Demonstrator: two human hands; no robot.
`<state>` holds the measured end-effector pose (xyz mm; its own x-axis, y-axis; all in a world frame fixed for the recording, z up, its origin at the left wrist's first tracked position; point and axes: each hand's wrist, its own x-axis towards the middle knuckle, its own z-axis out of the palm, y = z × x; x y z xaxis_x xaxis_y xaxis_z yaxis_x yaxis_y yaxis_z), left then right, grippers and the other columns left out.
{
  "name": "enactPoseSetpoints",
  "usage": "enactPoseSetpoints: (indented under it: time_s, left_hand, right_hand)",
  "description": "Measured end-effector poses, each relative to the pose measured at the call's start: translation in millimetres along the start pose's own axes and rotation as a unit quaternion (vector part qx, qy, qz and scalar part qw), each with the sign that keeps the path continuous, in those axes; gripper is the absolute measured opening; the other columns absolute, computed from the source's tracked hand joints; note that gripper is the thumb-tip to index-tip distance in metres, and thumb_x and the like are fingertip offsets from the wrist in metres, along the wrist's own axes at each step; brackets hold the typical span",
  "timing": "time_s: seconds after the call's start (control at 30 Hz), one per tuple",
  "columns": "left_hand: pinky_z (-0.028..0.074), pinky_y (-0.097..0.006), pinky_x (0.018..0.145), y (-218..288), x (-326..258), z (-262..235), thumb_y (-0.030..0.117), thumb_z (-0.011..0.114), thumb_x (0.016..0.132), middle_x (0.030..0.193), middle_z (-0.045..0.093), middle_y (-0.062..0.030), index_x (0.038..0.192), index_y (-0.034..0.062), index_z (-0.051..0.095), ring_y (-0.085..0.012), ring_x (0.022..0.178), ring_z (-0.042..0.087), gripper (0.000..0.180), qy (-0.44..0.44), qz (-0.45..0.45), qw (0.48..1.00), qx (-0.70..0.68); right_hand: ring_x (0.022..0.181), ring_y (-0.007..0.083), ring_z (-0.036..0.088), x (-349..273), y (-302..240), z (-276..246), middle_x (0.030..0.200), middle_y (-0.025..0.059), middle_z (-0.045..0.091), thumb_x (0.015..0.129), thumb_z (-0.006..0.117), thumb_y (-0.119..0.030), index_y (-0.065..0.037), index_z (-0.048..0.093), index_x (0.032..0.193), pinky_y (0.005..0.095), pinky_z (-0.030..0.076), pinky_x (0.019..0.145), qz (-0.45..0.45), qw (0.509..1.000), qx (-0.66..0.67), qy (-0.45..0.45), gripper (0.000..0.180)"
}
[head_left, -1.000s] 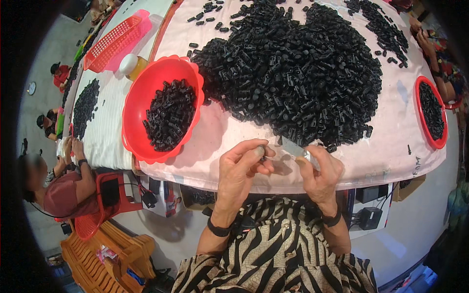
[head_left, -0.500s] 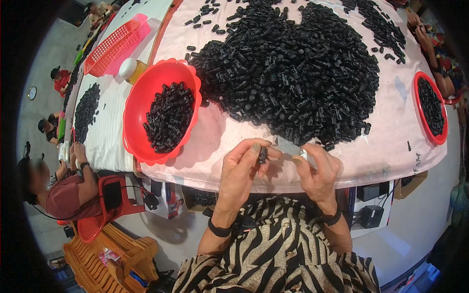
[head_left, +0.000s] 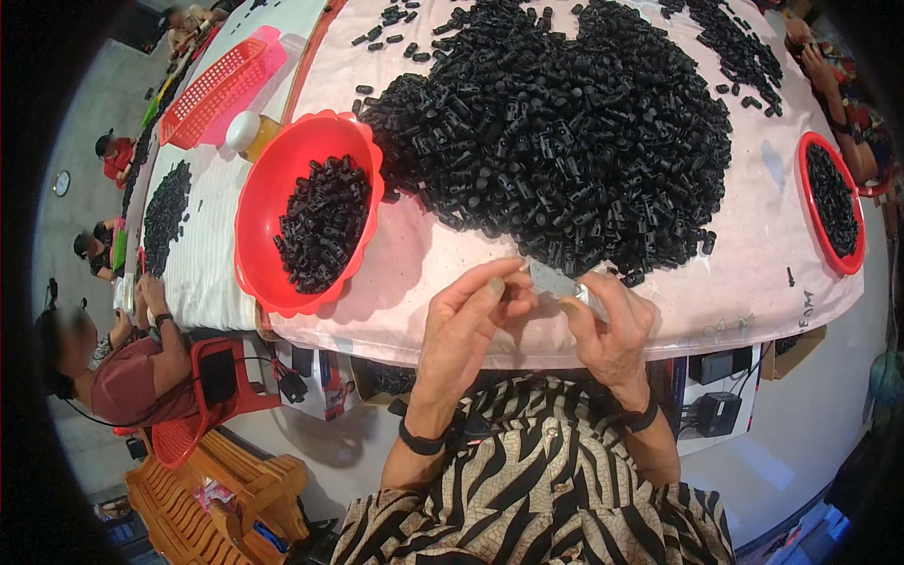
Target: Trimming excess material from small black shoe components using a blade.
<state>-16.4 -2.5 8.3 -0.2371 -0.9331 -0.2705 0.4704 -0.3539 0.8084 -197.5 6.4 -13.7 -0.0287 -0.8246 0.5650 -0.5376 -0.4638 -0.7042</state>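
Observation:
My left hand (head_left: 468, 325) is curled above the table's near edge, thumb and fingers drawn together. Whatever it may hold is hidden behind the fingers. Close to its fingertips is the tip of a thin grey metal blade (head_left: 551, 280), flat and pointed. My right hand (head_left: 614, 330) pinches this blade at its wider end between thumb and fingers. Just beyond both hands lies a large heap of small black plastic parts (head_left: 556, 132), looking like cord locks. A red scalloped bowl (head_left: 259, 226) to the left holds more of these parts.
The table has a pale pink cloth (head_left: 405, 320). A lidded jar (head_left: 250, 135) and a red perforated basket (head_left: 212, 92) stand behind the bowl. Another red basin (head_left: 812, 202) of black parts is at the right. A seated person (head_left: 132, 377) works at the left.
The black part that showed between my left fingers is now out of sight, and those fingers have curled in further. My right hand keeps the blade in nearly the same place.

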Motion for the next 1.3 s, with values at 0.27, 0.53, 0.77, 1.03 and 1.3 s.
enactPoseSetpoints:
  time_s: [0.27,0.53,0.77,1.03,1.3]
  left_hand:
    - [0.048,-0.037,0.096,0.1,1.9,-1.9,0.011,0.044,0.097,0.114,0.058,-0.0177,0.127,-0.0066,0.046,-0.0251,0.101,0.062,0.034,0.005,-0.012,0.997,-0.081]
    - [0.055,-0.023,0.068,4.3,1.0,5.5,0.016,0.048,0.098,0.104,0.061,-0.0142,0.115,-0.0043,0.051,-0.0211,0.083,0.067,0.027,0.033,-0.026,0.999,-0.024]
    - [0.055,-0.025,0.069,-5.6,3.0,-7.6,0.013,0.051,0.096,0.1,0.062,-0.0139,0.1,-0.0024,0.056,-0.0211,0.081,0.066,0.016,0.03,-0.01,0.999,-0.011]
    - [0.056,-0.028,0.082,-3.2,1.3,-4.3,0.008,0.053,0.093,0.105,0.062,-0.0154,0.107,-0.0044,0.056,-0.024,0.095,0.065,0.019,0.02,-0.007,0.998,-0.061]
    - [0.052,-0.032,0.09,-0.3,-0.4,0.0,0.006,0.05,0.094,0.11,0.061,-0.0143,0.126,-0.0052,0.048,-0.0236,0.098,0.065,0.034,-0.008,-0.022,0.997,-0.067]
  right_hand:
    - [0.049,0.0233,0.056,0.1,1.0,0.2,0.066,0.0112,0.058,0.077,0.073,-0.013,0.001,0.059,0.088,0.0318,0.042,0.043,-0.001,1.0,0.002,-0.003,0.023]
    - [0.049,0.0229,0.056,0.2,2.0,0.1,0.065,0.0108,0.058,0.078,0.072,-0.014,0.001,0.059,0.088,0.0318,0.041,0.043,-0.007,1.0,0.0,-0.007,0.023]
    - [0.049,0.0222,0.056,0.4,0.9,1.1,0.066,0.011,0.059,0.078,0.072,-0.013,0.002,0.059,0.089,0.0313,0.041,0.043,-0.011,1.0,0.003,-0.006,0.023]
    - [0.049,0.0229,0.056,-0.1,0.7,1.7,0.066,0.0114,0.059,0.078,0.072,-0.014,0.002,0.059,0.089,0.032,0.042,0.043,-0.014,1.0,-0.006,-0.004,0.023]
    - [0.049,0.0248,0.056,-1.4,1.8,2.0,0.066,0.0125,0.058,0.079,0.071,-0.014,0.002,0.058,0.089,0.0333,0.042,0.044,-0.01,1.0,-0.016,-0.009,0.022]
